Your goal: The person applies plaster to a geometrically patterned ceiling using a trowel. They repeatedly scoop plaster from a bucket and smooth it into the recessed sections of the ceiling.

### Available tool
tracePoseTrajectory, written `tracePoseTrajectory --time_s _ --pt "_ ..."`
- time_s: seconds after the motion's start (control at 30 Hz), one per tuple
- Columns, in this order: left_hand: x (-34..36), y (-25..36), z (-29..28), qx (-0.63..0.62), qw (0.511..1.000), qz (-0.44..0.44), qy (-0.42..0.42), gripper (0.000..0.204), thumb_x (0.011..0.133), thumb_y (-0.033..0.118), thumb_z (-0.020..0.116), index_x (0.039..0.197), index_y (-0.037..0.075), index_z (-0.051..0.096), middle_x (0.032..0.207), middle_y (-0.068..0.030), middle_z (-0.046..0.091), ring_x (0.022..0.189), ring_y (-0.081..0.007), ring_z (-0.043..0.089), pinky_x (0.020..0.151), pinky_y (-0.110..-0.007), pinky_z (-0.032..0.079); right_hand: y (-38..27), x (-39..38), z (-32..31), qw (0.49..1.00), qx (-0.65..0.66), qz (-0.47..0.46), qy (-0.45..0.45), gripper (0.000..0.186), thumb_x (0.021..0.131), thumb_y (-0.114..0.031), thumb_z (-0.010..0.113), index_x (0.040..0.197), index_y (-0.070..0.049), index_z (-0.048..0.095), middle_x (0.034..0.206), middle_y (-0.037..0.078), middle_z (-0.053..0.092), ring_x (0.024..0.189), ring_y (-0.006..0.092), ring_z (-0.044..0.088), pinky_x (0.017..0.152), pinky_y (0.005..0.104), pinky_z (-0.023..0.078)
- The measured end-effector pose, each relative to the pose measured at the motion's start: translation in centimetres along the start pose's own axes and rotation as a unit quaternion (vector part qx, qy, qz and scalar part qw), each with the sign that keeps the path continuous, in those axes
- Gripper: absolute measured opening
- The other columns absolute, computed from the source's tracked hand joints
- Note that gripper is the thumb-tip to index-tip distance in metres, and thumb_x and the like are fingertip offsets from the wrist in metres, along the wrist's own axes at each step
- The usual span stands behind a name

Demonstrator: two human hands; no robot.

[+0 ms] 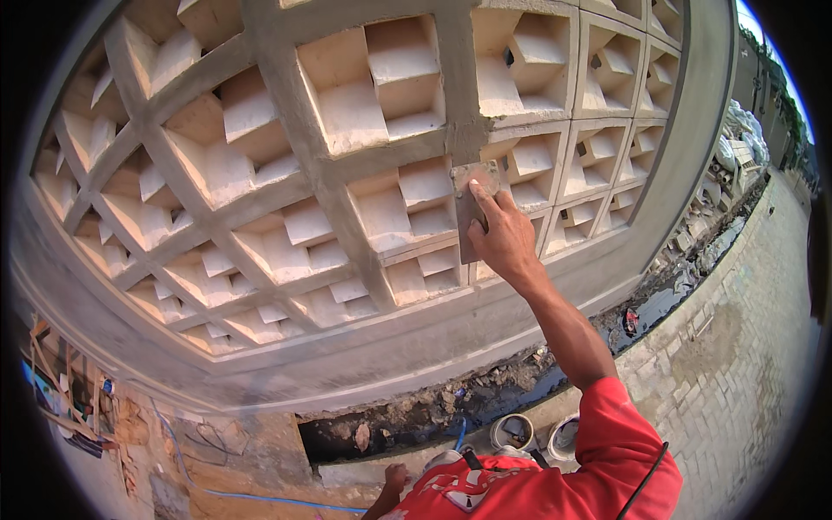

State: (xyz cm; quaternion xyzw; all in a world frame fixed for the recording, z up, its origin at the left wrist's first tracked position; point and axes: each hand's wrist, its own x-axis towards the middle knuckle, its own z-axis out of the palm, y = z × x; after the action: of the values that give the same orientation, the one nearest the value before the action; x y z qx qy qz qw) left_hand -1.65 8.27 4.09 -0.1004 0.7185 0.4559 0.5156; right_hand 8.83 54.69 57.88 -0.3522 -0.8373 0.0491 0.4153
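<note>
My right hand (503, 230) reaches out to the wall and grips a flat plastering trowel (468, 236). Its blade lies against a vertical mortar joint (466, 130) between the pale breeze blocks (351, 95). Wet-looking grey mortar marks the upper part of the blade, and my index finger is stretched along it. The trowel's handle is hidden by my hand. Low in the view, beside my red shirt, my left hand (396, 476) hangs with curled fingers. Whether anything is inside it cannot be made out.
A dirty drainage trench (364, 433) with dark water runs along the wall's foot. Two white buckets (511, 431) stand beside it. A blue hose (260, 497) crosses the ground at left. Rubble and sacks (737, 147) are piled at right, near the paved walkway (728, 390).
</note>
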Motion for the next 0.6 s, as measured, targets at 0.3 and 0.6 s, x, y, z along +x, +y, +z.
tracePoseTrajectory --time_s 0.3,0.6 --pt "1.0 -1.3 -2.9 0.023 0.990 0.097 -0.097 0.021 0.086 0.015 0.061 0.104 0.004 0.058 0.075 -0.0086 0.058 0.050 -0.0218 0.057 0.041 -0.033 0.045 -1.6 3.1 -0.2 1.000 -0.018 0.008 0.024 0.060 0.077 -0.013 0.060 0.136 -0.012 0.049 0.100 0.019 0.053 0.081 0.0369 0.062 0.073 0.0456 0.052" --pt "1.0 -1.7 -2.2 0.037 0.997 0.039 -0.056 0.031 0.088 0.023 0.061 0.109 0.002 0.055 0.087 -0.0139 0.063 0.059 -0.0259 0.063 0.046 -0.035 0.050 -2.4 5.6 -3.9 0.995 0.011 -0.033 0.095 0.060 0.076 -0.012 0.060 0.135 -0.009 0.048 0.100 0.021 0.054 0.078 0.0374 0.063 0.069 0.0454 0.052"
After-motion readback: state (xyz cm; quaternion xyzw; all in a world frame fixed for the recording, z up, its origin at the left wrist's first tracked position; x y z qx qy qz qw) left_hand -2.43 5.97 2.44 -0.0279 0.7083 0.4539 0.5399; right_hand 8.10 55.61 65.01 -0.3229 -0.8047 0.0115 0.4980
